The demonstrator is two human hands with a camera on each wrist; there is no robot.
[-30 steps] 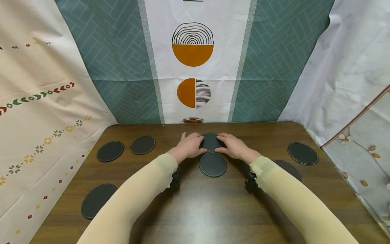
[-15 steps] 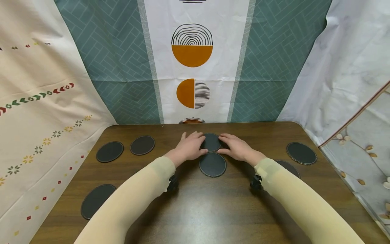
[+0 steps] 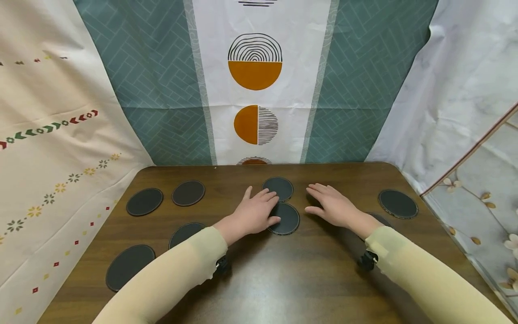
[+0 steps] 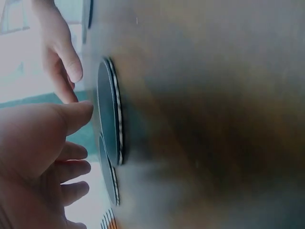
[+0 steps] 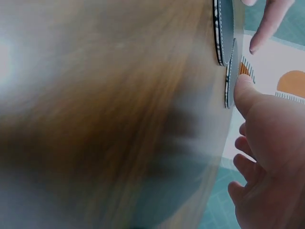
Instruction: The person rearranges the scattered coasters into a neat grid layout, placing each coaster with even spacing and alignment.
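Two dark round coasters with stitched rims lie one behind the other at the table's back middle, edge to edge: a far coaster (image 3: 279,185) and a near coaster (image 3: 289,219). My left hand (image 3: 252,212) has its fingers spread and overlaps the left parts of both in the head view. In the left wrist view, its thumb is close beside the near coaster (image 4: 107,109) and nothing is gripped. My right hand (image 3: 333,206) is apart from the pair, to their right, with fingers extended and holding nothing. The right wrist view shows its palm side (image 5: 281,148) above the wood.
More dark coasters lie at the left: a back-corner one (image 3: 145,201), one beside it (image 3: 188,193), one partly behind my sleeve (image 3: 184,234), and a front one (image 3: 130,266). At right are a coaster (image 3: 398,203) and another mostly hidden by my forearm (image 3: 379,219). Curtains border the wooden table (image 3: 283,283).
Both hands have come away from the sides of the far coaster. The left has drawn nearer over the pair; the right has moved off to the right. The two coasters stay together.
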